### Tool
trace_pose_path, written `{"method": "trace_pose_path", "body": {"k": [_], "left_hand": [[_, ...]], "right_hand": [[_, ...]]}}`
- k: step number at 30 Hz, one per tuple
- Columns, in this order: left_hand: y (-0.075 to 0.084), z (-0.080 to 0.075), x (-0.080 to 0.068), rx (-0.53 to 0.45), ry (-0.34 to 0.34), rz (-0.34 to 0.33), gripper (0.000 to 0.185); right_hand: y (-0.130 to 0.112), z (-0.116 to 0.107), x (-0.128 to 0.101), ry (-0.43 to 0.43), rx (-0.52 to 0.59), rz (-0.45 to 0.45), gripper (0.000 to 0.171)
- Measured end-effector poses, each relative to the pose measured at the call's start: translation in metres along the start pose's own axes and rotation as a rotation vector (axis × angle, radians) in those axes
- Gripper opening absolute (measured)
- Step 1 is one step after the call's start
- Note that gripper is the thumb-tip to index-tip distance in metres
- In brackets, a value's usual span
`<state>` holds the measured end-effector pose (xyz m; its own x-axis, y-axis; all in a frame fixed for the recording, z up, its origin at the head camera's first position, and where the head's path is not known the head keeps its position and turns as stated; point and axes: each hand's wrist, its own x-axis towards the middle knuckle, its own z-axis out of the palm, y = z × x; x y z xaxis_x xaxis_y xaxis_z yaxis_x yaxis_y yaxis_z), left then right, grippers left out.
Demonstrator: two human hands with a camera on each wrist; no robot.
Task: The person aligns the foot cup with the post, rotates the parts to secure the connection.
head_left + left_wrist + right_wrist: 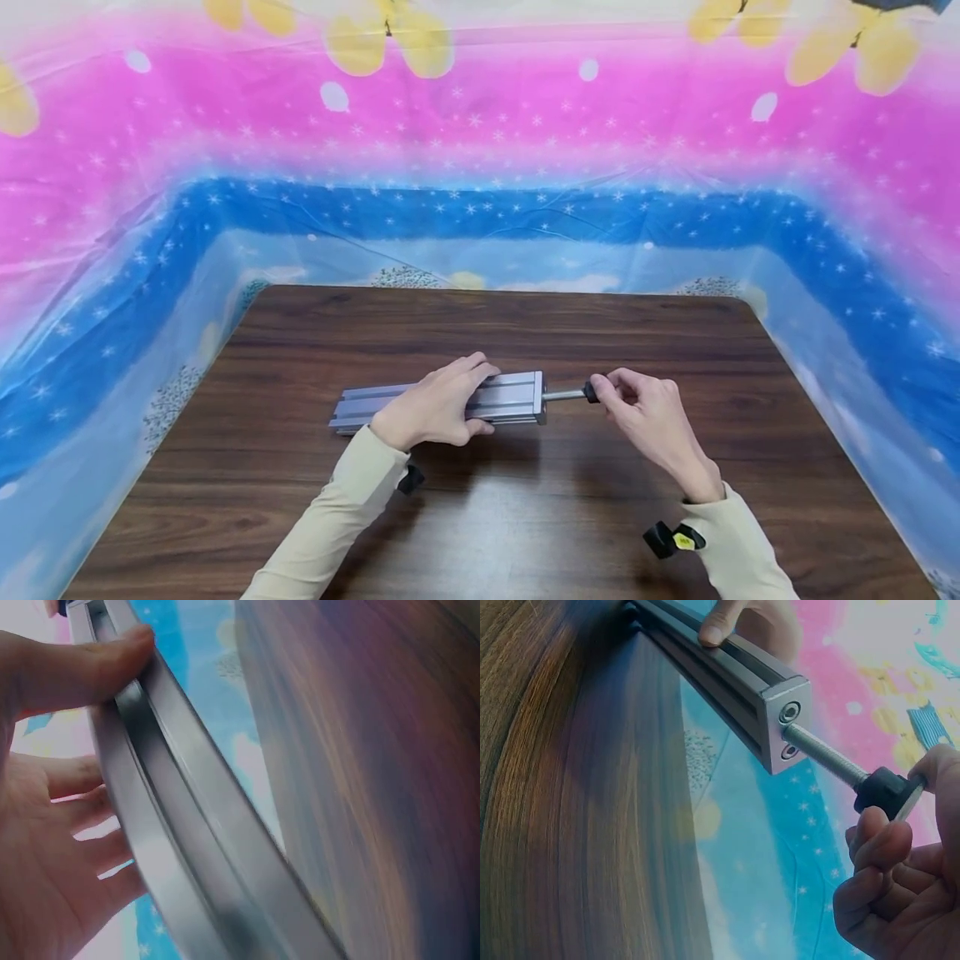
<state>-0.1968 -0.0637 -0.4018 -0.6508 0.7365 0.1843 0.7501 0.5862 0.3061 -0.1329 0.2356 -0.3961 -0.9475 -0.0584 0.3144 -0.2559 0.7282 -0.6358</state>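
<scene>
Person's wearing a long-sleeved top in a pale beige/cream, snug cuffs ending right at both wrists. 2 bare hands, left hand [435, 408] and right hand [652, 421], no rings showing. Each wrist has a small black clip [411, 478] underneath, and the right one has a yellow tag [682, 541].

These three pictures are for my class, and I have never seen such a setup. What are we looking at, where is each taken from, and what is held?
No machine here: a person works with two bare hands. The wide picture comes from a head camera looking down on a brown wooden table. The other two come from cameras on each wrist. The left hand grips a grey aluminium bar lying on the table. The right hand pinches the black knob of a threaded metal rod that enters the bar's end. A colourful plastic sheet surrounds the table.
</scene>
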Motion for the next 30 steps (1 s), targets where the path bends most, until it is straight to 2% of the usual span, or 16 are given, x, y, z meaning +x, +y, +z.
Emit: {"method": "trace_pose_path", "body": {"k": [9,12,17,19,25,30], "left_hand": [[0.005,-0.002,0.000,-0.024,0.006,0.004,0.058],[0.007,-0.005,0.000,-0.028,0.011,0.007,0.058],[0.009,-0.011,-0.001,-0.027,0.021,-0.003,0.058],[0.009,-0.012,-0.002,-0.026,0.022,-0.007,0.057],[0.009,-0.013,-0.004,-0.044,0.024,-0.001,0.056],[0.010,-0.012,-0.004,-0.044,0.018,-0.011,0.056]], "right_hand": [[-0.003,-0.003,-0.007,-0.023,0.098,-0.005,0.022],[-0.005,-0.006,-0.009,0.011,0.116,-0.056,0.018],[-0.008,-0.007,-0.009,0.049,0.152,-0.161,0.019],[-0.008,-0.007,-0.008,0.058,0.156,-0.177,0.020],[-0.008,-0.006,-0.004,0.048,0.109,-0.119,0.017],[-0.010,-0.008,-0.001,0.046,0.044,-0.051,0.024]]}}
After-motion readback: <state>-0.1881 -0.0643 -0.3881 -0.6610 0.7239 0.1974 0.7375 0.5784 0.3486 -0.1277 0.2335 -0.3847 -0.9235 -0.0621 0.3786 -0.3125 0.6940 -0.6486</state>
